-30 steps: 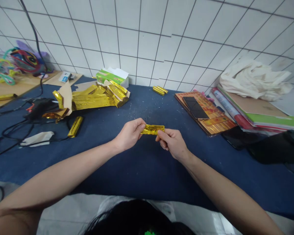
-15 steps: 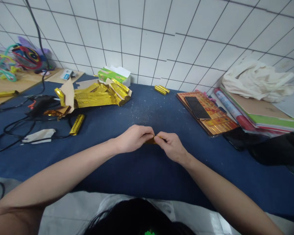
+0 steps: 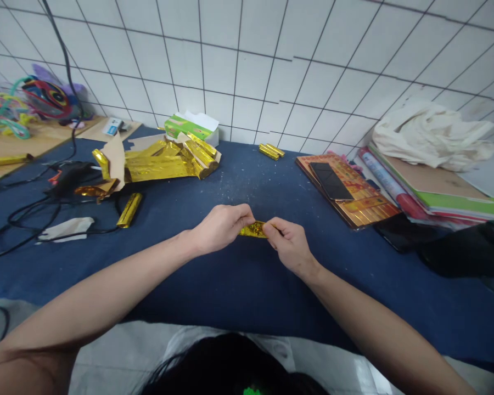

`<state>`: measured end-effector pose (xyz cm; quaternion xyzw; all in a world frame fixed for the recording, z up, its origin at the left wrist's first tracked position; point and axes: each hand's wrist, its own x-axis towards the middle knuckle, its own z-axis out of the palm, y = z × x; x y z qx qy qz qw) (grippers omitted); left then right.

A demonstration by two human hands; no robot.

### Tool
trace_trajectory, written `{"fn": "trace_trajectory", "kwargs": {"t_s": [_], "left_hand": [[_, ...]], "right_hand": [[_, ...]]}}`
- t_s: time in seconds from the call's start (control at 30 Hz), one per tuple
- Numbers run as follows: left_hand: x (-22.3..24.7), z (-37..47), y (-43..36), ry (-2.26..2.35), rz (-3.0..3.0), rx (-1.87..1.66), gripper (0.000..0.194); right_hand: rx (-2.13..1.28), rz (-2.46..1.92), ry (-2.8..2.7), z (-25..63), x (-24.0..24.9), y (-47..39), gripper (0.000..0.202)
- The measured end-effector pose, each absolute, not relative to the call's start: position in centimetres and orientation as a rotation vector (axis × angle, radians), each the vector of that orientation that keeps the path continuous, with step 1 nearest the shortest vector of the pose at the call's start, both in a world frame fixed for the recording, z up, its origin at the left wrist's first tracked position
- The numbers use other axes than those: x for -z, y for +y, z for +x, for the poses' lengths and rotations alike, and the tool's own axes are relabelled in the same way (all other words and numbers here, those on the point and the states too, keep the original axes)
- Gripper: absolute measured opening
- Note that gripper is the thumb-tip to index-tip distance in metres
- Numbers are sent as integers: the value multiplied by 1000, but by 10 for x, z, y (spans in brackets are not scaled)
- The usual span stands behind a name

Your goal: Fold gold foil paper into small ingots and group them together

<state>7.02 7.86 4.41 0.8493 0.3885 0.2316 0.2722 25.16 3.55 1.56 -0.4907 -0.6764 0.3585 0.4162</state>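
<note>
1. White tiled wall (image 3: 247,60) rises behind a dark blue work surface (image 3: 230,291), with a heap of gold foil (image 3: 160,164) toward the left and a phone (image 3: 331,181) lying on a red-and-gold packet (image 3: 370,206) toward the right.
2. Compared with half a second ago, the hands have drawn slightly apart. Then they nearly met and hid most of the gold foil strip (image 3: 253,229), which looked brownish; now a bright yellow face shows between them. A second ago more of it was exposed.
3. Two short gold rolls (image 3: 271,151) near the wall and a single gold roll (image 3: 130,210) on the left lie as they did half a second ago.
4. Left hand (image 3: 222,229): thumb and curled fingers closed in a pinch on the strip's left end, back of the hand upward, forearm slanting in from the lower left.
5. Right hand (image 3: 290,244): thumb and bent fingers pinched on the right end, forearm coming from the lower right.
6. The strip is stretched between both hands, near the middle of the view; whether it touches the surface cannot be told.
</note>
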Motion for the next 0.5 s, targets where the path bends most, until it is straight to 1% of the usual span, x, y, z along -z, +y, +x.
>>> {"fn": "trace_trajectory", "kwargs": {"t_s": [0.07,0.17,0.23,0.37,0.5], "left_hand": [[-44,69,81,1060,2173,-654,19],[-42,68,84,1000,1971,-600,27],[-40,68,85,954,1905,-577,29],[-40,69,85,987,1955,-620,31],[-43,69,84,1058,2129,-663,29]], "right_hand": [[-845,-1249,-1666,253,-16,37,32],[-775,-1252,-1598,255,-15,40,32],[-823,-1228,-1564,257,-13,42,32],[-976,-1194,-1472,256,-10,44,31],[-944,-1182,-1471,254,-11,42,30]]}}
